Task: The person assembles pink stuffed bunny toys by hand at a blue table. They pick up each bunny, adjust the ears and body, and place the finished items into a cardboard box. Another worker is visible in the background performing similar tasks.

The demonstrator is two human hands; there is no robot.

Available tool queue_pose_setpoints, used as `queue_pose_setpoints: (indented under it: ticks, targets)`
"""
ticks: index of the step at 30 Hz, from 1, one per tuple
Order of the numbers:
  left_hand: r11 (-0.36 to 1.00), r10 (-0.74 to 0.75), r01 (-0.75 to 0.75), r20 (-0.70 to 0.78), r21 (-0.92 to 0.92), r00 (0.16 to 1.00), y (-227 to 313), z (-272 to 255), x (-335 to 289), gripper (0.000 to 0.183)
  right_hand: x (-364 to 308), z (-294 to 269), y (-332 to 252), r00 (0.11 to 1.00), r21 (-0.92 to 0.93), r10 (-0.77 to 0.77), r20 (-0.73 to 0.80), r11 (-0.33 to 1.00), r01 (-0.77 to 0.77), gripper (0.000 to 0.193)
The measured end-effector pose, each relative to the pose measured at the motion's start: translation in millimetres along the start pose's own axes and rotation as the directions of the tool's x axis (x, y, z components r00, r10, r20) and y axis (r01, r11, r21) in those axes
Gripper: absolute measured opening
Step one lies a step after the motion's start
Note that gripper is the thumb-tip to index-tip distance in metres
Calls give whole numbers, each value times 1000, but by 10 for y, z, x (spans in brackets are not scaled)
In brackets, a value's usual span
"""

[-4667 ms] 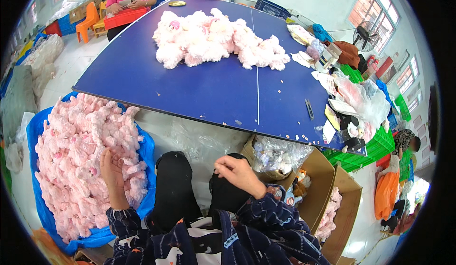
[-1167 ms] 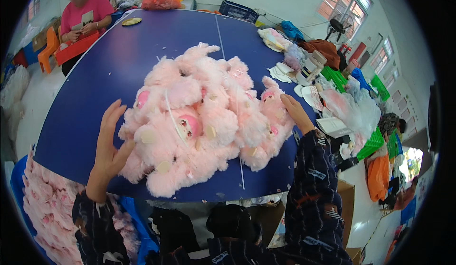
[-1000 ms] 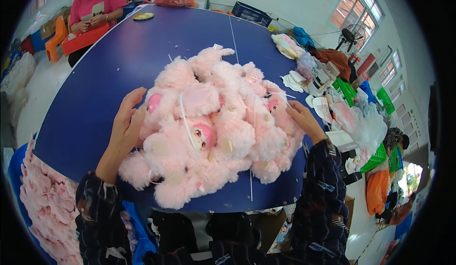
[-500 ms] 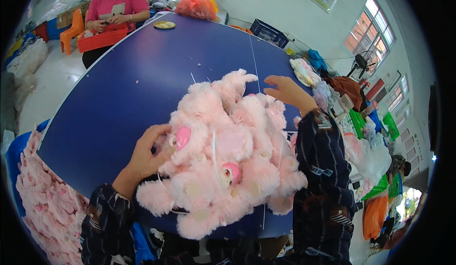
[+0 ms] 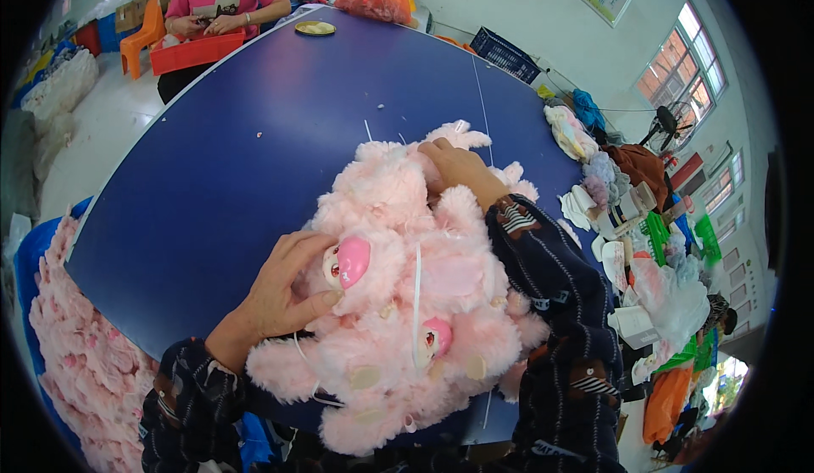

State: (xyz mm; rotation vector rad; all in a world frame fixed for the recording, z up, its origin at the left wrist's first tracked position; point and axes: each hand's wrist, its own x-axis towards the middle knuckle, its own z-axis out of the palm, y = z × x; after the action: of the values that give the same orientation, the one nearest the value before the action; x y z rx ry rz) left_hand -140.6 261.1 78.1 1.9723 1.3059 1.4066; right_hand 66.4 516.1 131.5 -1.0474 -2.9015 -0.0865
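A heap of fluffy pale pink plush toys lies on the blue table in front of me. The uppermost toy has a small doll face with a shiny pink patch, turned to the side. My left hand grips that toy's head, thumb below the face and fingers behind it. At the far end of the heap, my right hand is curled over pink fur beside an ear-like piece, its fingertips partly sunk in the fur. A second face shows lower down. Thin white straps run across the toys.
A blue bin full of pink plush pieces stands at the left. Across the blue table, a person in pink handles something small over a red tray. A small yellow dish sits near the far edge. Bags and cloth items crowd the right side.
My right hand has moved left and down from above the table onto the fur at the far end of the heap. My left hand has closed further round the toy's head.
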Motion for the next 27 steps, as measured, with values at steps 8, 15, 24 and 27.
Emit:
queue_pose_setpoints:
  ticks: [8,15,24,27]
  targets:
    - [996,52,-53,8,76,999,-14,20,-10,58,-193,-225,173,961,-35,27,-276,999,-38,46]
    - [997,35,-34,-9,75,999,85,127,-29,56,-1196,-1230,288,803,217,184,-567,974,-70,45]
    - [982,-156,114,-304,-151,940,-224,-140,-96,40,-3667,-1114,-747,452,835,702,-550,473,280,42]
    - [832,-393,56,-514,-553,762,176,-260,-413,38,-4452,-431,-1261,523,913,796,-304,88,398,52]
